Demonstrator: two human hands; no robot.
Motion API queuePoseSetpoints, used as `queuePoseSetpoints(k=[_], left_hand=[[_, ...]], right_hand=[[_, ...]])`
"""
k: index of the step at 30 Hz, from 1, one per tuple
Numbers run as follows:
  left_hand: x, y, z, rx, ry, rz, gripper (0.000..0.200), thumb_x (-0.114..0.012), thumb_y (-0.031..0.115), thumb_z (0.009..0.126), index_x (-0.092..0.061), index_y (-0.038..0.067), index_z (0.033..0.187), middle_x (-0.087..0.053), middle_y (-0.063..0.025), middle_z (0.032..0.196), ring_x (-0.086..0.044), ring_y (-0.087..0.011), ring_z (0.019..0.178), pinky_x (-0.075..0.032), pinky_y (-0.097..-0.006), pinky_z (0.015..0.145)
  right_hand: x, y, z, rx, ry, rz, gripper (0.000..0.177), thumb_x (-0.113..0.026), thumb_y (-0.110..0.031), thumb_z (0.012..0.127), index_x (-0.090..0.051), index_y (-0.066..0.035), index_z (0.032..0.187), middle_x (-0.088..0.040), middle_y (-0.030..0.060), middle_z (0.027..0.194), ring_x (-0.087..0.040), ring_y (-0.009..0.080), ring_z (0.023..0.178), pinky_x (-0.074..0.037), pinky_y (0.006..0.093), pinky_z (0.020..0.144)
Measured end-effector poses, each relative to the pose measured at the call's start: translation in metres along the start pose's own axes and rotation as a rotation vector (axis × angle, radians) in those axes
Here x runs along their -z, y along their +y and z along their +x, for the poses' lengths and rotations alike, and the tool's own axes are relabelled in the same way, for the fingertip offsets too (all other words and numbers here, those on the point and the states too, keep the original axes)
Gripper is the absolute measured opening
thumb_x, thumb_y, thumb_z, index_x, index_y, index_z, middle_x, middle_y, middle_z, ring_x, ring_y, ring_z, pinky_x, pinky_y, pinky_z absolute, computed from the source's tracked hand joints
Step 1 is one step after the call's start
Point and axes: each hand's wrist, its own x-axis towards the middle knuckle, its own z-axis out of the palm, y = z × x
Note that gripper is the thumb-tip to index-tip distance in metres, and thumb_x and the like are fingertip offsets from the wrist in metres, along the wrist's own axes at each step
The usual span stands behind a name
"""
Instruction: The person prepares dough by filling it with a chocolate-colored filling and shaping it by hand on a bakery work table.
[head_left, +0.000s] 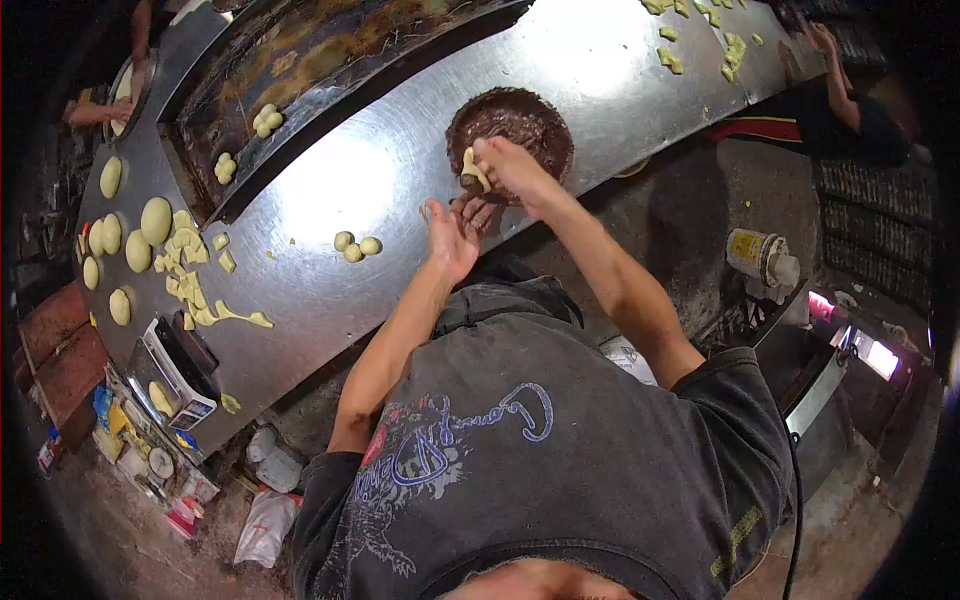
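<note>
A piece of pale dough point(468, 160) with a dark brown lump of filling on it is gripped in my right hand point(518, 174). This hand is over the near left part of a round bowl of brown chocolate-like paste point(510, 108). Just below and to the left, my left hand point(456, 240) is turned palm up with its thumb and fingers apart, holding nothing that I can see. To its left, a small cluster of dough balls point(355, 247) sits on the metal table point(330, 290).
Cut dough pieces point(185, 250) and larger dough balls point(155, 220) lie at the left, near a scale point(175, 370). A dark tray point(330, 60) with dough clusters stands behind. Other people's hands show at top left point(100, 110) and right point(825, 45).
</note>
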Motion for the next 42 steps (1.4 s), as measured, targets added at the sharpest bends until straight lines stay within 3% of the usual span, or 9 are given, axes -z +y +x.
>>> queuePoseSetpoints(k=[5, 6, 9, 14, 23, 30, 36, 40, 42], left_hand=[[0.003, 0.037, -0.004, -0.116, -0.013, 0.395, 0.073, -0.028, 0.059, 0.106, -0.031, 0.001, 0.151, -0.058, -0.0140, 0.132, -0.057, -0.0274, 0.116, -0.043, -0.0395, 0.105], [0.004, 0.042, -0.011, -0.278, 0.082, 0.440, 0.067, -0.037, 0.052, 0.107, -0.041, -0.003, 0.146, -0.059, -0.0129, 0.132, -0.057, -0.0252, 0.119, -0.043, -0.0380, 0.106], [-0.010, 0.077, -0.082, -0.566, -0.208, 0.458, 0.062, -0.040, 0.048, 0.108, -0.051, -0.005, 0.138, -0.060, -0.0122, 0.132, -0.059, -0.0212, 0.115, -0.045, -0.0354, 0.102], [0.028, 0.111, -0.170, -0.624, -0.020, 0.376, 0.042, -0.058, 0.036, 0.104, -0.069, -0.003, 0.114, -0.070, -0.0080, 0.106, -0.063, -0.0145, 0.102, -0.046, -0.0318, 0.101], [0.145, 0.141, -0.241, -0.753, -0.063, 0.107, 0.030, -0.060, 0.031, 0.103, -0.061, 0.006, 0.120, -0.064, -0.0050, 0.120, -0.060, -0.0152, 0.108, -0.047, -0.0347, 0.101], [0.164, 0.168, -0.298, -0.763, -0.110, -0.014, 0.041, -0.058, 0.019, 0.103, -0.051, 0.003, 0.140, -0.058, -0.0078, 0.134, -0.055, -0.0174, 0.125, -0.046, -0.0356, 0.108], [0.158, 0.166, -0.312, -0.829, -0.226, 0.234, 0.045, -0.064, 0.007, 0.098, -0.051, -0.001, 0.141, -0.059, -0.0094, 0.136, -0.060, -0.0166, 0.121, -0.048, -0.0299, 0.106], [0.145, 0.164, -0.313, -0.799, -0.133, 0.312, 0.031, -0.066, 0.009, 0.098, -0.066, 0.005, 0.128, -0.066, -0.0039, 0.122, -0.062, -0.0104, 0.107, -0.050, -0.0225, 0.090], [0.150, 0.164, -0.305, -0.977, -0.128, 0.537, 0.027, -0.068, 0.011, 0.097, -0.070, 0.008, 0.124, -0.068, -0.0019, 0.115, -0.061, -0.0077, 0.101, -0.048, -0.0205, 0.082]], right_hand=[[-0.005, -0.054, -0.028, 0.037, -0.228, 0.446, 0.032, -0.052, -0.036, 0.106, -0.060, -0.009, 0.121, -0.062, -0.0024, 0.100, -0.059, 0.0077, 0.092, -0.047, 0.0242, 0.079], [-0.011, -0.060, -0.036, 0.077, -0.268, 0.467, 0.033, -0.052, -0.035, 0.106, -0.059, -0.008, 0.123, -0.063, -0.0018, 0.101, -0.060, 0.0080, 0.093, -0.048, 0.0243, 0.080], [-0.048, -0.062, -0.051, 0.163, -0.392, 0.477, 0.039, -0.055, -0.031, 0.105, -0.058, -0.003, 0.132, -0.067, 0.0017, 0.109, -0.061, 0.0101, 0.101, -0.048, 0.0271, 0.090], [-0.139, -0.053, -0.070, 0.153, -0.466, 0.418, 0.039, -0.060, -0.026, 0.103, -0.060, -0.001, 0.132, -0.068, 0.0033, 0.112, -0.061, 0.0109, 0.104, -0.045, 0.0297, 0.098], [-0.268, -0.014, -0.090, 0.179, -0.381, 0.351, 0.025, -0.061, -0.024, 0.102, -0.064, -0.004, 0.116, -0.068, 0.0029, 0.105, -0.061, 0.0103, 0.098, -0.047, 0.0287, 0.087], [-0.329, -0.020, -0.139, 0.352, -0.421, 0.425, 0.043, -0.067, -0.006, 0.096, -0.053, 0.003, 0.136, -0.063, 0.0098, 0.120, -0.061, 0.0168, 0.111, -0.048, 0.0313, 0.100], [-0.336, -0.027, -0.160, 0.707, -0.184, 0.064, 0.027, -0.069, -0.006, 0.095, -0.066, -0.001, 0.122, -0.065, 0.0078, 0.113, -0.065, 0.0121, 0.097, -0.053, 0.0221, 0.085], [-0.319, -0.033, -0.166, 0.564, -0.165, -0.016, 0.020, -0.069, -0.016, 0.097, -0.070, -0.002, 0.112, -0.066, 0.0033, 0.096, -0.060, 0.0075, 0.083, -0.050, 0.0212, 0.075], [-0.301, -0.045, -0.169, 0.470, -0.268, -0.155, 0.023, -0.067, -0.019, 0.099, -0.069, 0.000, 0.113, -0.065, 0.0005, 0.089, -0.055, 0.0055, 0.078, -0.047, 0.0210, 0.072]])
